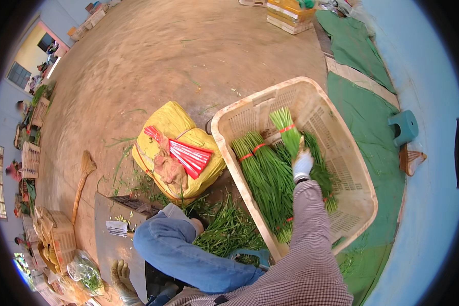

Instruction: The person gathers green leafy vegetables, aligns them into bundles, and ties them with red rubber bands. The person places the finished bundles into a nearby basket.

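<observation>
One big pale plastic crate (344, 166) hogs the view, with a fat yellow sack (181, 145) just beside its left edge. Banded green bundles (255, 176) lie along that same edge inside. Another red-banded bunch (290, 136) is up toward the crate's far edge, right hand's (303, 164) gloved fingers clamped on it. Left hand (121, 276), also gloved, sits well out from the left edge; can't tell if it's gripping anything.

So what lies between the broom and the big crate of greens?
A yellow bundle topped with red strips, plus scattered green scraps, as the head view shows.
</observation>
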{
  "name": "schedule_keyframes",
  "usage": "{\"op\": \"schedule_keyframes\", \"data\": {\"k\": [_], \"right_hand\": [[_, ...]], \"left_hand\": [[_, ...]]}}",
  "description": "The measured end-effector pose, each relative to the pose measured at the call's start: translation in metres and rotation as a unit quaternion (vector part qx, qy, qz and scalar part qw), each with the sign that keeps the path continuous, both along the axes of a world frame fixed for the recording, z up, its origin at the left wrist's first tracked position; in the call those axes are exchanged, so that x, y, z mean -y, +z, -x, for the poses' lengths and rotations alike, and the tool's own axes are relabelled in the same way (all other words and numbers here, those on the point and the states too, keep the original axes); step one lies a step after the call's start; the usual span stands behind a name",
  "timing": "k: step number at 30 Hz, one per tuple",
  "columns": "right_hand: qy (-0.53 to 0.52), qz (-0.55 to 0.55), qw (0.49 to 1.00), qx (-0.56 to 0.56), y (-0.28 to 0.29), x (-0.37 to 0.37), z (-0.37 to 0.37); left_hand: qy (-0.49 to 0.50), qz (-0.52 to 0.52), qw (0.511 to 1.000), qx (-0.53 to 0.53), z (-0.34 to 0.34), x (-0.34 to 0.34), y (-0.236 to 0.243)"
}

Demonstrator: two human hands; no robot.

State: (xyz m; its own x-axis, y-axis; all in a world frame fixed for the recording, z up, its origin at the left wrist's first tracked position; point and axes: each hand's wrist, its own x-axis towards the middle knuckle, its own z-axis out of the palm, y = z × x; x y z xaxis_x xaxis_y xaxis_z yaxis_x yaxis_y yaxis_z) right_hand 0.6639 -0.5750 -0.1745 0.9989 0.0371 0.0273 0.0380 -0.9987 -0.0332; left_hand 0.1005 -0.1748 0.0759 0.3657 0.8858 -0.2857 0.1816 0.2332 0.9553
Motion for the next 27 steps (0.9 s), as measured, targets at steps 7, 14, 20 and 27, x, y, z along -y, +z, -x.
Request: {"op": "schedule_keyframes", "data": {"k": [7, 14, 20, 27], "right_hand": [[0.086, -0.099, 0.981, -0.145, -0.095, -0.011, 0.015], [0.029, 0.062, 0.972, -0.226, -0.1, -0.03, -0.017], [0.155, -0.179, 0.958, -0.161, -0.064, 0.019, 0.016], [0.099, 0.042, 0.951, -0.288, 0.0, 0.064, 0.131]], "left_hand": [[-0.046, -0.004, 0.999, -0.015, 0.012, 0.01, -0.049], [0.039, 0.078, 0.996, 0.011, -0.047, 0.018, -0.023], [-0.011, 0.085, 0.996, 0.023, -0.051, 0.027, -0.02], [-0.004, 0.12, 0.991, 0.051, -0.028, 0.048, -0.035]]}}
